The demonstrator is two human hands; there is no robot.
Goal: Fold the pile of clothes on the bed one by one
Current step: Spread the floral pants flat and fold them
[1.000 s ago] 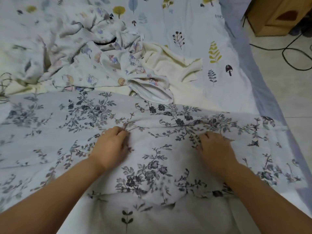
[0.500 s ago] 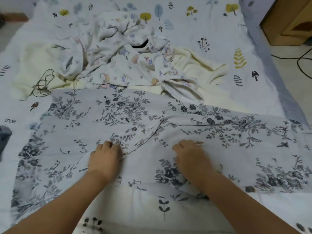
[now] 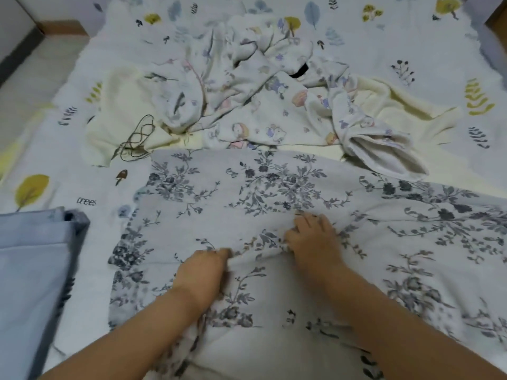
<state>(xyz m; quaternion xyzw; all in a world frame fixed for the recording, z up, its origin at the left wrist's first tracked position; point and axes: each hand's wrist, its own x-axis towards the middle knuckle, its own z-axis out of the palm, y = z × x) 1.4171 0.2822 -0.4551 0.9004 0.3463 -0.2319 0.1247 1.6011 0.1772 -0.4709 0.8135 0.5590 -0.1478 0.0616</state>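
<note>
A grey garment with dark floral print (image 3: 274, 193) lies spread across the bed in front of me. My left hand (image 3: 201, 271) pinches a raised crease of it near its middle. My right hand (image 3: 312, 235) grips the same bunched fold just to the right, fingers curled into the cloth. Behind the garment lies the pile of clothes (image 3: 247, 91): a crumpled white piece with cartoon prints on top of a cream one (image 3: 397, 100).
The bed sheet (image 3: 384, 37) is white with leaf and tree prints. A folded light-blue garment (image 3: 33, 259) lies at the left. A thin dark cord (image 3: 138, 138) rests on the cream cloth. Bare floor (image 3: 35, 67) shows beyond the bed's left edge.
The view has swung left, bringing the folded blue garment into sight. Both hands slid left along the floral garment and now bunch a fold between them.
</note>
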